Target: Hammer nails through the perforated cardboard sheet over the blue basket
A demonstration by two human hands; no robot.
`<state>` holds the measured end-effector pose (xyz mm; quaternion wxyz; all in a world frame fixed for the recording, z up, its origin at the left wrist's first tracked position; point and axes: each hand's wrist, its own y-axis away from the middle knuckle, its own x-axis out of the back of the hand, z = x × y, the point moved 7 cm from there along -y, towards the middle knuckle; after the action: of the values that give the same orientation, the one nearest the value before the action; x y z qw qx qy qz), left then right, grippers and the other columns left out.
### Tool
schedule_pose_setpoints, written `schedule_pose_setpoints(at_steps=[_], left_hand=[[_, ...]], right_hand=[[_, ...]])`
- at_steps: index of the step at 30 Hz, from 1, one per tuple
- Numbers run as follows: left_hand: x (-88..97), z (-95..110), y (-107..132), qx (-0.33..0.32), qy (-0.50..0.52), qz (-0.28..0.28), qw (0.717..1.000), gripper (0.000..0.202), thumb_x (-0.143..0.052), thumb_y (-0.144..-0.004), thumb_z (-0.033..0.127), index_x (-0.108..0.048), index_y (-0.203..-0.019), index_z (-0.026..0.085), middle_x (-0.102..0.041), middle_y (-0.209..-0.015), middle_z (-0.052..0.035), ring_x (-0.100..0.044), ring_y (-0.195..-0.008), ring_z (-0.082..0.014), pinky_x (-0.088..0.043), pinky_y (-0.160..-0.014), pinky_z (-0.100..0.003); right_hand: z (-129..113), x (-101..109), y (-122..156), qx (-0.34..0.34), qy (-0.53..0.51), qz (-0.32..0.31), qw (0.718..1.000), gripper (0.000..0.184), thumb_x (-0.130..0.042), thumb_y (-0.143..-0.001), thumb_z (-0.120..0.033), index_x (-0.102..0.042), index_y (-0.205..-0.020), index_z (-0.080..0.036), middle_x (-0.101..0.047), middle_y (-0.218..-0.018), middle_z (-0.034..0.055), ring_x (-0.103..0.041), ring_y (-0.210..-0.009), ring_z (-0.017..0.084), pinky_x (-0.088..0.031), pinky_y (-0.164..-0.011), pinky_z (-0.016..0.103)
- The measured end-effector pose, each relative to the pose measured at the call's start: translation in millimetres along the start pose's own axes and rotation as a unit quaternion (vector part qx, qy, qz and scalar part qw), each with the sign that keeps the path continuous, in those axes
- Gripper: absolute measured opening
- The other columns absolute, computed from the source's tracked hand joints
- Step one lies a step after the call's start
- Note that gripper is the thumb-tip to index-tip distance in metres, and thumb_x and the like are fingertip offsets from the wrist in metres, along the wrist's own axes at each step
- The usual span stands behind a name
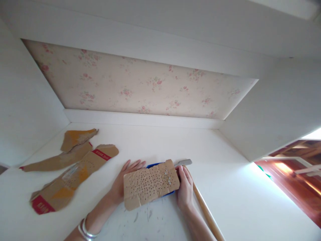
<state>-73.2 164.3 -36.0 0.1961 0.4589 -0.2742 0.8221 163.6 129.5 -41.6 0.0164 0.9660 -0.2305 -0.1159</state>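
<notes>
A rounded piece of brown cardboard (pixel 144 187), creased and dotted with rows of small holes, lies between my hands. Several small silvery nail-like bits (pixel 168 177) stick out at its right end. Beneath it, the edges of a blue object (pixel 155 164) show. My left hand (pixel 122 182) rests against the cardboard's left edge, its fingers stretched out and its thumb hidden. At the right end, my right hand (pixel 185 187) has its fingers curled onto the edge; something dark by its fingertips is unclear. Just beyond that hand lies a hammer-like tool (pixel 185 162) with a long wooden handle (pixel 207 212).
Torn cardboard pieces with red and orange print (pixel 72 177) lie on the left of the white surface (pixel 150 140). White panels enclose it at the sides, with floral wallpaper (pixel 140 83) behind. A reddish wooden floor (pixel 291 180) shows past the right edge.
</notes>
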Motion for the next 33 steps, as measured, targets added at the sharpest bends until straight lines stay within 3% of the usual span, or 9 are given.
schedule_pose_setpoints(at_steps=[8, 14, 19, 25, 30, 33], left_hand=[[-5.6, -6.8, 0.0, -0.015, -0.017, 0.020, 1.000, 0.051, -0.060, -0.085, 0.027, -0.054, -0.135, 0.034, -0.055, -0.144, 0.0005, -0.049, -0.133, -0.0255, -0.023, -0.118, -0.049], [-6.5, -7.8, 0.7, -0.005, -0.004, 0.012, 1.000, 0.047, -0.056, -0.087, 0.025, -0.055, -0.134, 0.034, -0.054, -0.145, 0.0003, -0.047, -0.135, -0.0249, -0.020, -0.119, -0.051], [-11.7, -12.8, 0.6, 0.019, 0.004, -0.007, 1.000, 0.048, -0.053, -0.089, 0.021, -0.055, -0.134, 0.037, -0.053, -0.145, 0.0026, -0.047, -0.135, -0.0226, -0.018, -0.120, -0.048], [-7.8, -6.6, -0.5, 0.004, 0.000, 0.006, 1.000, 0.046, -0.055, -0.087, 0.025, -0.058, -0.133, 0.034, -0.054, -0.145, 0.0008, -0.049, -0.134, -0.0271, -0.021, -0.119, -0.050], [-9.7, -7.2, -0.9, 0.020, -0.013, -0.005, 1.000, 0.048, -0.054, -0.087, 0.023, -0.057, -0.134, 0.034, -0.054, -0.145, 0.0010, -0.049, -0.134, -0.0260, -0.021, -0.119, -0.050], [-10.6, -7.1, -0.8, 0.017, -0.024, -0.014, 0.999, 0.050, -0.054, -0.087, 0.024, -0.054, -0.136, 0.033, -0.053, -0.145, -0.0007, -0.048, -0.134, -0.0266, -0.021, -0.118, -0.050]], right_hand=[[4.6, 0.5, -4.0, -0.003, 0.021, -0.005, 1.000, 0.028, -0.060, -0.089, -0.049, -0.064, -0.076, -0.024, -0.061, -0.075, -0.0024, -0.052, -0.072, 0.019, -0.043, -0.067, 0.027], [10.2, 3.7, -5.8, -0.011, 0.038, 0.004, 0.999, 0.025, -0.064, -0.086, -0.048, -0.068, -0.082, -0.023, -0.066, -0.082, -0.0002, -0.055, -0.081, 0.021, -0.044, -0.074, 0.028], [5.0, 1.3, -4.1, -0.010, 0.032, 0.001, 0.999, 0.024, -0.065, -0.084, -0.047, -0.066, -0.076, -0.024, -0.062, -0.074, -0.0023, -0.053, -0.073, 0.020, -0.043, -0.067, 0.028], [-1.6, -1.0, 1.0, -0.024, 0.004, -0.013, 1.000, 0.032, -0.061, -0.088, -0.050, -0.064, -0.072, -0.023, -0.058, -0.071, -0.0034, -0.049, -0.068, 0.017, -0.041, -0.062, 0.026], [0.5, -1.7, 9.5, -0.076, -0.038, -0.021, 0.996, 0.038, -0.060, -0.087, -0.054, -0.049, -0.067, -0.024, -0.042, -0.056, -0.0079, -0.035, -0.049, 0.011, -0.027, -0.043, 0.022], [1.6, -2.9, 14.9, -0.100, -0.049, -0.038, 0.993, 0.040, -0.062, -0.085, -0.055, -0.044, -0.067, -0.024, -0.036, -0.053, -0.0095, -0.029, -0.045, 0.009, -0.020, -0.040, 0.020]])
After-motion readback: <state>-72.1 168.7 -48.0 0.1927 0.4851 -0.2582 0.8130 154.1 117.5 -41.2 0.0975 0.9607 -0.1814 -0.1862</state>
